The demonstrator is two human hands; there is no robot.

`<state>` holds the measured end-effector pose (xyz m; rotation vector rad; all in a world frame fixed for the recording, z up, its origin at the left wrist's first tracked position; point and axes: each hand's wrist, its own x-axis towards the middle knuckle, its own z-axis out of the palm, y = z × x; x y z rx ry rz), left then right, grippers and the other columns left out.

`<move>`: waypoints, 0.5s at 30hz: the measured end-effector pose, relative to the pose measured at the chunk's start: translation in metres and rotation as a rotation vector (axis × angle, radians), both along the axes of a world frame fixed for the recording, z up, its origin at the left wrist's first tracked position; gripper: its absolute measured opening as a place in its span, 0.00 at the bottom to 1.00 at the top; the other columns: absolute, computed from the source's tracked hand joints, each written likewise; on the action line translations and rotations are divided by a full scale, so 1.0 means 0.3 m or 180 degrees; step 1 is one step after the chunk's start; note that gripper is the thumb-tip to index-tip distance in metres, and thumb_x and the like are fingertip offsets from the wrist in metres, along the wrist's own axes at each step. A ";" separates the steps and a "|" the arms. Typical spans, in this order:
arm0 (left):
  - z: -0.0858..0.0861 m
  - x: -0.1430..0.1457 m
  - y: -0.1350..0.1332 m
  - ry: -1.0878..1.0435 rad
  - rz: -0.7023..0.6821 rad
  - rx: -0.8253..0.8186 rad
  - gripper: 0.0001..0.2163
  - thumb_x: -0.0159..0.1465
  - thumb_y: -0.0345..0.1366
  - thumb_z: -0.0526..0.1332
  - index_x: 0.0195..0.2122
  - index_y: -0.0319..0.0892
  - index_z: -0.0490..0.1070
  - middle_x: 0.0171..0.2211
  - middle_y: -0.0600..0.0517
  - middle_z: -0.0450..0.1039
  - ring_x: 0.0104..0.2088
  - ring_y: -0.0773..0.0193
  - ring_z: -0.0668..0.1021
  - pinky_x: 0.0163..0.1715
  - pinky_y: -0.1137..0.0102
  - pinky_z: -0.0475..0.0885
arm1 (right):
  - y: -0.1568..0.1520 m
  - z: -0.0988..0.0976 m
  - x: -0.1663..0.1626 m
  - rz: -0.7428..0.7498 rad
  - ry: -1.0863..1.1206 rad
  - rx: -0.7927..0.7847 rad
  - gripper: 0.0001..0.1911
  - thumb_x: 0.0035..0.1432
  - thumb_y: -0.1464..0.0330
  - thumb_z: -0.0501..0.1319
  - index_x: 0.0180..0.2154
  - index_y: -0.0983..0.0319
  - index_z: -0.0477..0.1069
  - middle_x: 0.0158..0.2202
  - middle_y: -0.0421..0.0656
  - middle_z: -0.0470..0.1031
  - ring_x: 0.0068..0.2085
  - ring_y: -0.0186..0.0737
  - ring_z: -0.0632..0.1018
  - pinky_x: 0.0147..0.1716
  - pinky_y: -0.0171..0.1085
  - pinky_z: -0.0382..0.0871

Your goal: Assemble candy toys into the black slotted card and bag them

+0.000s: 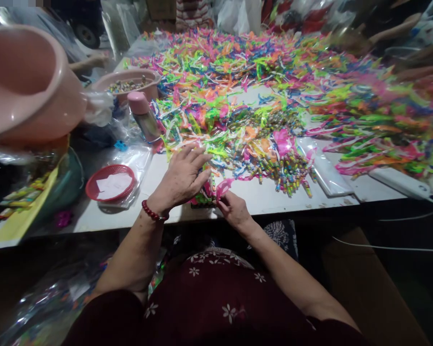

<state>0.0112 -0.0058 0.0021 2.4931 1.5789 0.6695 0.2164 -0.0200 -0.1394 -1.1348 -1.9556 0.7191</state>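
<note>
The right hand (pixel 234 209) has its grip together on a thin pink piece (pixel 223 187), thumb and fingertips pinching it at its lower end, just above the near edge of the bench (pixel 260 198). The left hand (pixel 182 173) lies palm down to the left of it, fingers stretched and apart, thumb pointing right toward the pink piece; the palm's underside is hidden, so I cannot tell whether it presses on anything. Between the hands, at the near edge, sits a dark holder (pixel 202 205) with bright bits showing above it, partly covered by the left hand.

The step in hand looks like handling one piece over the holder, the right hand placing or drawing it while the left steadies; which way it goes, I cannot tell. The next move would seem to call for a fine fingertip pinch, the pink piece kept lined up with the holder, and the left hand held clear of its path.

A wide heap of bright strips (pixel 216 108) covers the far side. Nearer, to the right of the hands, lies a bunch of patterned sticks (pixel 288 178), within easy reach of the right hand. To the left, a red basket (pixel 91 190) holds paper.
</note>
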 end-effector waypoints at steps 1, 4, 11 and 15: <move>0.001 0.001 -0.001 0.0006 0.0005 -0.0004 0.18 0.70 0.42 0.51 0.59 0.46 0.66 0.65 0.48 0.64 0.68 0.51 0.58 0.67 0.50 0.52 | 0.004 0.005 0.003 0.0083 -0.0124 0.0070 0.05 0.62 0.67 0.56 0.35 0.59 0.68 0.32 0.44 0.74 0.33 0.40 0.73 0.36 0.36 0.68; 0.004 0.002 -0.002 0.0020 0.0001 -0.0004 0.18 0.70 0.43 0.51 0.59 0.46 0.66 0.65 0.48 0.64 0.68 0.51 0.58 0.67 0.50 0.52 | 0.013 0.028 0.007 0.0340 -0.0503 0.0146 0.03 0.62 0.71 0.55 0.37 0.60 0.68 0.35 0.45 0.74 0.36 0.42 0.74 0.38 0.37 0.67; 0.004 0.016 -0.005 0.0085 0.0051 -0.0041 0.19 0.70 0.43 0.52 0.60 0.46 0.66 0.66 0.48 0.63 0.68 0.51 0.58 0.67 0.48 0.52 | 0.023 0.082 -0.022 0.0465 -0.0943 -0.0085 0.04 0.59 0.74 0.59 0.35 0.60 0.67 0.31 0.42 0.72 0.31 0.39 0.70 0.33 0.35 0.61; 0.006 0.020 -0.001 0.0085 -0.0007 -0.0004 0.18 0.70 0.43 0.52 0.59 0.46 0.67 0.65 0.47 0.63 0.68 0.50 0.58 0.67 0.48 0.52 | 0.030 0.081 -0.028 0.0386 -0.0741 -0.0230 0.05 0.57 0.75 0.60 0.34 0.59 0.67 0.28 0.38 0.70 0.29 0.37 0.68 0.31 0.34 0.59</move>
